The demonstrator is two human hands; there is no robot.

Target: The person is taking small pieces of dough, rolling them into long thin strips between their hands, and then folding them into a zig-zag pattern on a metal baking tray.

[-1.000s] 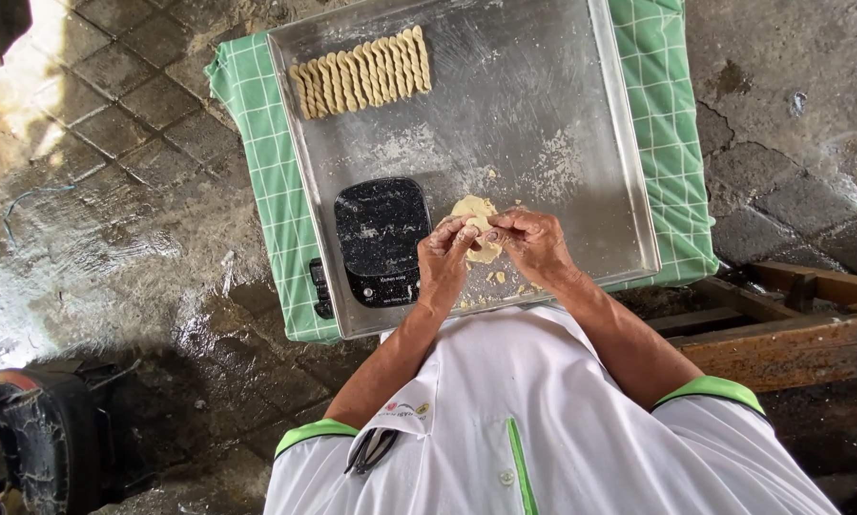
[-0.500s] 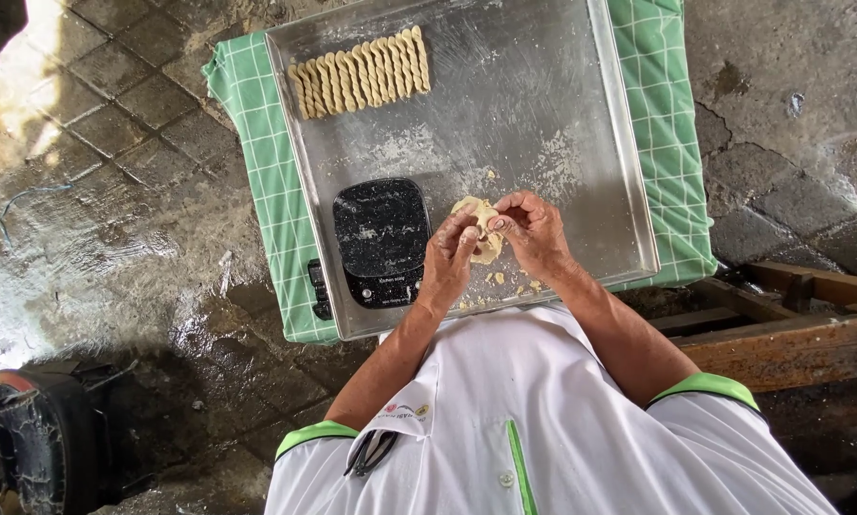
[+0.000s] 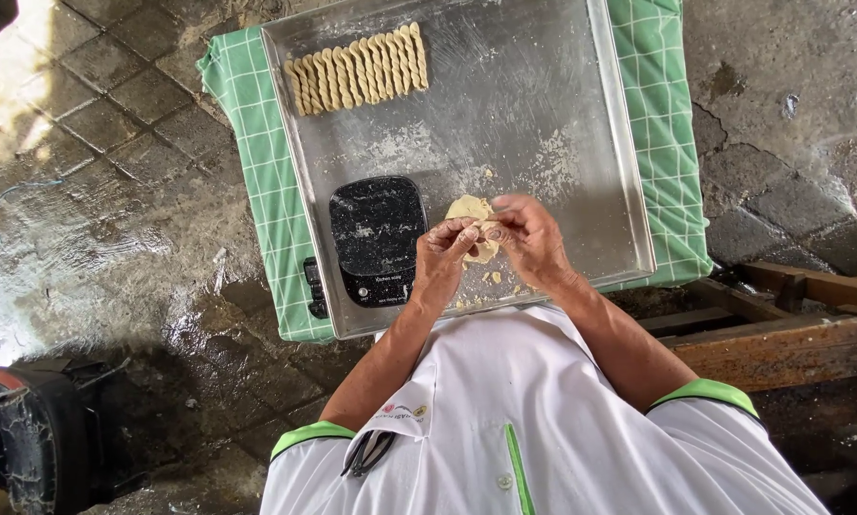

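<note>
Both hands, left hand (image 3: 444,256) and right hand (image 3: 528,238), grip clamped on the dough (image 3: 469,210) near the tray's (image 3: 581,114) front edge, bare metal beyond.

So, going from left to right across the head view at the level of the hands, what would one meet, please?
Wet stone floor → green checked cloth → black kitchen scale → left hand → piece of dough → right hand → tray rim.
</note>
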